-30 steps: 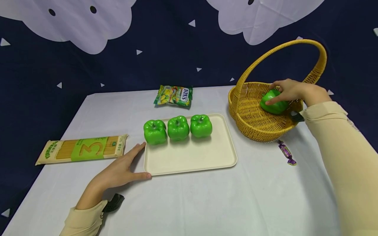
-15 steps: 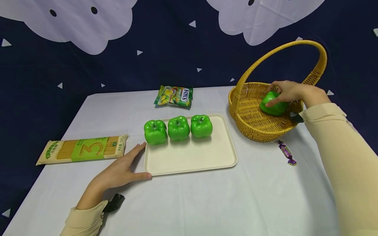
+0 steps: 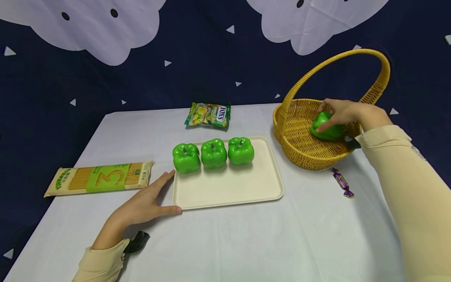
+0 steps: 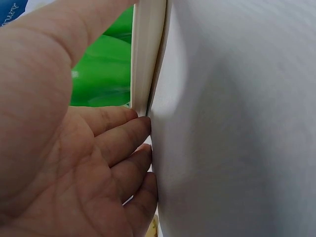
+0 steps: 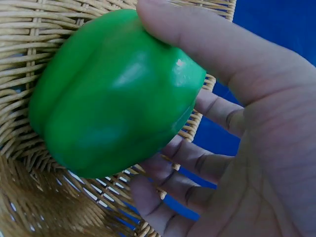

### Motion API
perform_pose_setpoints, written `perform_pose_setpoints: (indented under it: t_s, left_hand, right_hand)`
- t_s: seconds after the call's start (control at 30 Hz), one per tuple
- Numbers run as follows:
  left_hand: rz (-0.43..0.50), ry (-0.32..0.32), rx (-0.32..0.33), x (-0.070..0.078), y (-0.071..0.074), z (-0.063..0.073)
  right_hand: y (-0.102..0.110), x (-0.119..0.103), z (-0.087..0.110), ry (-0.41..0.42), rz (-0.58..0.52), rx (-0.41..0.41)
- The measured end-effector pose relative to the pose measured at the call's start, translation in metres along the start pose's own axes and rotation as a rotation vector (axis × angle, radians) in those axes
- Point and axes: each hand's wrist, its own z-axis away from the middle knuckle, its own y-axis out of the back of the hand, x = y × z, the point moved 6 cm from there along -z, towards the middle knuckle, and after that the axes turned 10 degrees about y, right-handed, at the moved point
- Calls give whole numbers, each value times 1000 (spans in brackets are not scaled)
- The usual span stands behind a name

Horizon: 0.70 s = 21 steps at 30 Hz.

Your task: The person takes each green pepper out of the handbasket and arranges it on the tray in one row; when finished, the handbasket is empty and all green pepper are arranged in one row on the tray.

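In the head view, my right hand [image 3: 347, 111] reaches into a yellow wicker basket [image 3: 299, 156] and grips a green bell pepper [image 3: 325, 131]. The right wrist view has the thumb on one side of this pepper [image 5: 113, 98] and the fingers behind it, against the wicker. My left hand [image 3: 142, 205] lies on the cloth with thumb and fingers spread at the left end of a cream tray [image 3: 229, 192]. Its fingertips touch the tray's rim [image 4: 147, 54] in the left wrist view. Three green bell peppers [image 3: 213, 153] stand in a row along the tray's far side.
A packet of noodles [image 3: 100, 178] lies left of the tray. Behind the tray is a green FOX'S candy bag [image 3: 208, 115]. One purple-wrapped candy [image 3: 342, 183] lies in front of the basket, whose tall handle [image 3: 327, 64] arches over it. A dark patterned cloth [image 3: 197, 51] hangs behind the table.
My right hand has sunk slightly lower in the basket, and the pepper in its grip has tilted a little. The left hand and the tray keep their places.
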Motion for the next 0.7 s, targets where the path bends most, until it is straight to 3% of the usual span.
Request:
perform_pose_setpoints:
  t_s: [0.37, 0.7]
  left_hand:
    - [1, 1, 6, 1, 0, 0]
    - [-4, 7, 6, 0, 0, 0]
  right_hand:
    - [-1, 0, 8, 8, -24, -42]
    - [5, 2, 19, 22, 27, 5]
